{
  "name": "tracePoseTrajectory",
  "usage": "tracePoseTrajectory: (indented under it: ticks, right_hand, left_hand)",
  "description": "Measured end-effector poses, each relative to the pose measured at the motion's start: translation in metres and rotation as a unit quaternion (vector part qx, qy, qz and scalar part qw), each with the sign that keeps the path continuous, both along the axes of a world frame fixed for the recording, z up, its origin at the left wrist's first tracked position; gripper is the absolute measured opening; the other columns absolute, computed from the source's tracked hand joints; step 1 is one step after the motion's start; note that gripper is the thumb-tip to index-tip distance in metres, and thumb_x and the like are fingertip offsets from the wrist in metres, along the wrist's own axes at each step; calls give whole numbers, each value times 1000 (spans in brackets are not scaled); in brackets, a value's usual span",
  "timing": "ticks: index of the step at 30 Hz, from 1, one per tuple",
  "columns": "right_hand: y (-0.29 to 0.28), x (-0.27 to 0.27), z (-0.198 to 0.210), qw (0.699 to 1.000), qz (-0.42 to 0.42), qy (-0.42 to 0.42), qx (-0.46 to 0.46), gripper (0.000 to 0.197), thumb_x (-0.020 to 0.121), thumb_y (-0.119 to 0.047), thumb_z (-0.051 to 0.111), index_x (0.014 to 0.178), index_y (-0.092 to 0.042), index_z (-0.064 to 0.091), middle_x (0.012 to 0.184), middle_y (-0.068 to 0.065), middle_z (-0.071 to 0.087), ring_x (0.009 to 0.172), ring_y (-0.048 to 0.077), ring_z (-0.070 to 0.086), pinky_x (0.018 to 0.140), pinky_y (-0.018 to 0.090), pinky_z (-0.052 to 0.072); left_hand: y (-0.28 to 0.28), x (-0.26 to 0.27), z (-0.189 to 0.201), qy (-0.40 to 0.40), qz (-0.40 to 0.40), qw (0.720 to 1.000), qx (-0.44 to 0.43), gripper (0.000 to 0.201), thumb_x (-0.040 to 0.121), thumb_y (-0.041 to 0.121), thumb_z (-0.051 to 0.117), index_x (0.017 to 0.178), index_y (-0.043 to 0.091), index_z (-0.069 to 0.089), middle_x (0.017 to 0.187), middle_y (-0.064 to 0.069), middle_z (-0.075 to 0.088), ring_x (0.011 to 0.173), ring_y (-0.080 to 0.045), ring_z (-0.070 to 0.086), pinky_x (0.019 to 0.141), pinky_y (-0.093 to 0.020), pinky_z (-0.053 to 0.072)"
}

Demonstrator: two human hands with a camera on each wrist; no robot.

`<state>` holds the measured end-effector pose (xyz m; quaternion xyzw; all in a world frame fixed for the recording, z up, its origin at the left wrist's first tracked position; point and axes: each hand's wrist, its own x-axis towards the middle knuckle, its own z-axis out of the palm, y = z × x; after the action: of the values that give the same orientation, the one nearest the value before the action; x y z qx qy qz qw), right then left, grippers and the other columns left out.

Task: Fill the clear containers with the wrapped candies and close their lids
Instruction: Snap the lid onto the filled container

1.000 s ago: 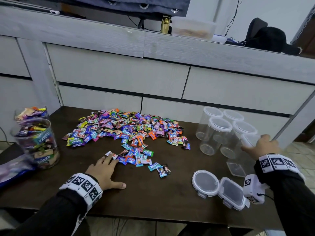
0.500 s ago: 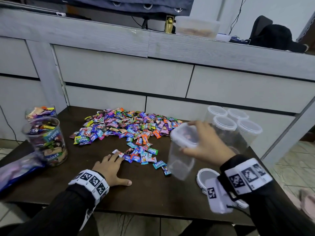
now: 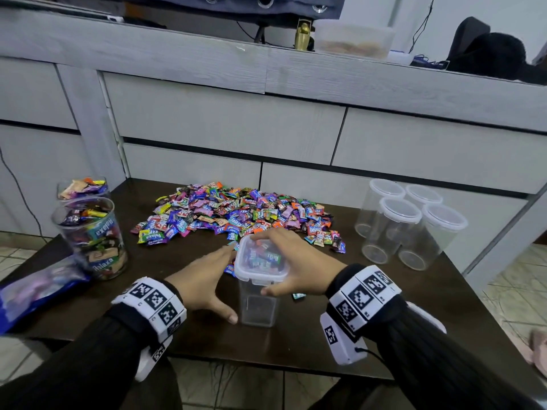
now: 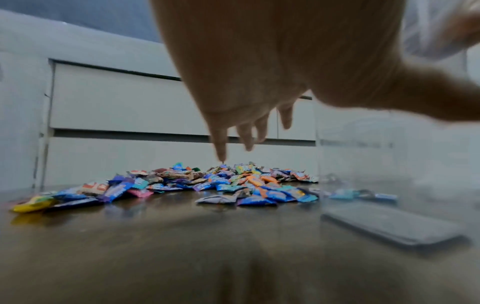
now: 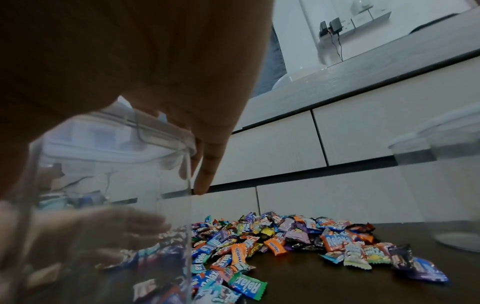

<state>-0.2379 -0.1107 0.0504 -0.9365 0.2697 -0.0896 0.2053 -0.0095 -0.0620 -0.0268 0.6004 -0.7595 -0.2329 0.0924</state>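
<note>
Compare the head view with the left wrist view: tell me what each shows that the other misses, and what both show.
Head only: four lidded round containers, two candy-filled jars, and the right hand gripping the square container's rim.
Left wrist only: the left hand's palm side.
Both: the candy pile, the dark table, the white drawers.

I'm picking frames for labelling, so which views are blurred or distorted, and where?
Head view: sharp, wide-angle bending the cabinet lines. Left wrist view: left hand and clear container soft, candies fairly crisp. Right wrist view: right hand dark, candies readable.
</note>
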Motion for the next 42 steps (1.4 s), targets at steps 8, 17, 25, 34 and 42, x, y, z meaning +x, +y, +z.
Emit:
tracePoseTrajectory:
  ticks: [8, 17, 25, 34, 42]
  right_hand:
    - [-8, 1, 13, 981, -39, -19, 188, 82, 76, -43, 75, 141, -22, 30, 136, -3, 45, 122, 12, 47, 106, 32, 40]
    - [-24, 44, 13, 977, -152, 115, 95, 50, 104, -36, 20, 96, -4, 58, 102, 18, 59, 91, 26, 52, 81, 31, 36]
    - [-31, 42, 7, 976, -182, 14, 122, 32, 102, -37, 31, 92, -9, 43, 79, 7, 50, 65, 15, 45, 60, 31, 36]
    - [-31, 7, 12, 950, -247, 99, 161, 72, 88, -71, 28, 61, -10, 52, 54, 6, 50, 46, 18, 47, 49, 25, 36]
    - [-30, -1, 0, 921, -260, 0, 291, 74, 81, -72, 47, 64, -2, 65, 45, 4, 61, 38, 17, 58, 41, 20, 48]
  left_hand:
    - [3, -37, 0, 405, 25, 914, 11, 90, 64, 6, 90, 137, 21, 40, 126, 2, 64, 121, -8, 58, 96, -19, 46]
    - [-9, -39, -4, 327, -6, 944, 35, 76, 67, 9, 87, 122, 37, 42, 122, 20, 58, 114, 15, 53, 97, -8, 39]
    - [-9, -42, -9, 346, 10, 937, 36, 71, 67, 12, 87, 122, 32, 47, 115, 28, 65, 114, 12, 55, 92, -5, 40]
    - [-8, -46, -11, 328, 30, 944, -23, 73, 66, 26, 89, 124, 40, 46, 125, 22, 58, 118, 11, 52, 101, -9, 37]
    - [-12, -44, -16, 326, 32, 945, -24, 76, 68, 23, 89, 131, 29, 47, 125, 21, 59, 118, 9, 53, 100, -8, 38]
